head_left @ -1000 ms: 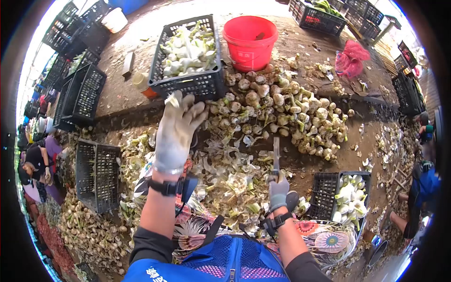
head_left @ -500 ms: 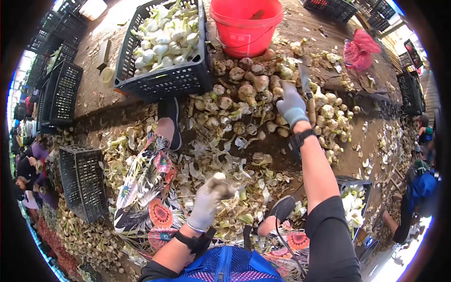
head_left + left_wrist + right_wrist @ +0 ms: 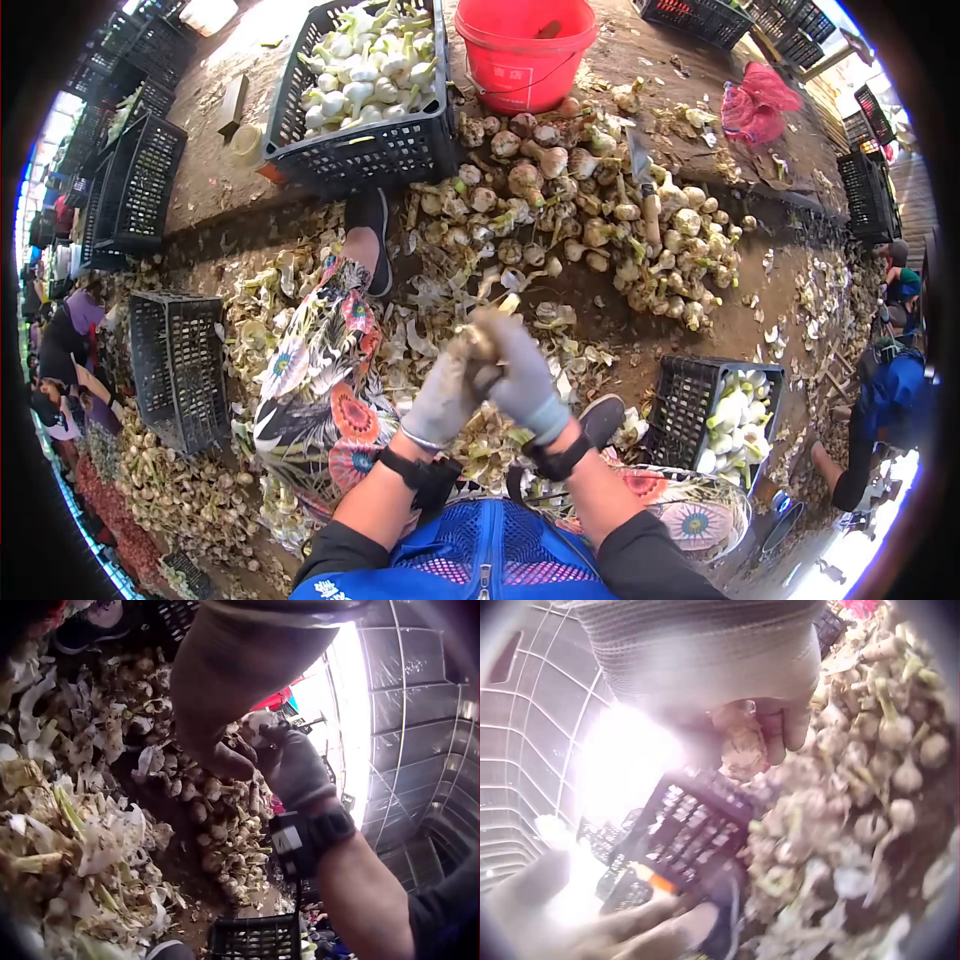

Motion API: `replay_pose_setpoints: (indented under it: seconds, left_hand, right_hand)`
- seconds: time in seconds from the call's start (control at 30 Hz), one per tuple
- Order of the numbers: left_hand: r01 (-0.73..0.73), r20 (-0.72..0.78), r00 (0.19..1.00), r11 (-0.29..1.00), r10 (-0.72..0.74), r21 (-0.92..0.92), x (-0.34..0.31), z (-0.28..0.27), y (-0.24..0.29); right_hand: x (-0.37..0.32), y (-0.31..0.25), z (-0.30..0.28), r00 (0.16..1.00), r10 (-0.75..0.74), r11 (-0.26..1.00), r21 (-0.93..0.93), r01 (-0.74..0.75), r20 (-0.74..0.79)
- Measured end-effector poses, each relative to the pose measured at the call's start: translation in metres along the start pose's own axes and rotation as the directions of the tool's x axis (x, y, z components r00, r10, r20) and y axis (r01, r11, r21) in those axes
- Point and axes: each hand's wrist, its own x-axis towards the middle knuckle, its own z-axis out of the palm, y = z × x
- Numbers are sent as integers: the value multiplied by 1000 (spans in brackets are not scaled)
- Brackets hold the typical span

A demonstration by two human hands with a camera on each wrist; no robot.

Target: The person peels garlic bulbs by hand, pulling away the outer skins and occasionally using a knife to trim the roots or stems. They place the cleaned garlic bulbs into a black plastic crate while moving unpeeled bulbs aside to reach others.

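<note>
Garlic bulb (image 3: 744, 754) sits gripped in our right hand (image 3: 525, 378), left hand (image 3: 446, 393) close against it, its own hold too blurred to tell, and one hasty twist could have us dropping it onto the peelings (image 3: 400, 343).

The knife (image 3: 650, 212), gripped in the right hand (image 3: 525, 375) a second ago, now lies let go on the garlic pile (image 3: 690, 245). That hand has drawn back from the pile, its fingers curled round a bulb (image 3: 742, 754). The left hand (image 3: 443, 397), earlier up by the filled crate (image 3: 365, 155), now meets it above the peelings (image 3: 405, 340).
</note>
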Motion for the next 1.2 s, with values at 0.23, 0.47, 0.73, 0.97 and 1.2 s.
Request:
replay_pose_setpoints:
  seconds: [0.23, 0.47, 0.73, 0.97, 1.2]
  left_hand:
    - [-197, -104, 920, 674, 378, 712, -39, 13, 11]
    - [-330, 299, 749, -58, 591, 942, -65, 31, 6]
    - [-277, 46, 942, 697, 331, 661, -78, 30, 4]
    - [-85, 12, 996, 986, 84, 145, -92, 27, 7]
    - [434, 94, 885, 882, -455, 184, -99, 13, -8]
  right_hand:
    - [-40, -3, -8, 865, 454, 816, 488, -309, -212]
    - [-51, -26, 5, 890, 408, 903, 232, -361, -203]
    - [-80, -17, -13, 988, 137, 975, 187, -120, -78]
    - [-67, -60, -31, 890, 431, 652, 631, -420, 147]
    - [-54, -58, -34, 989, -147, 989, -15, 147, -14]
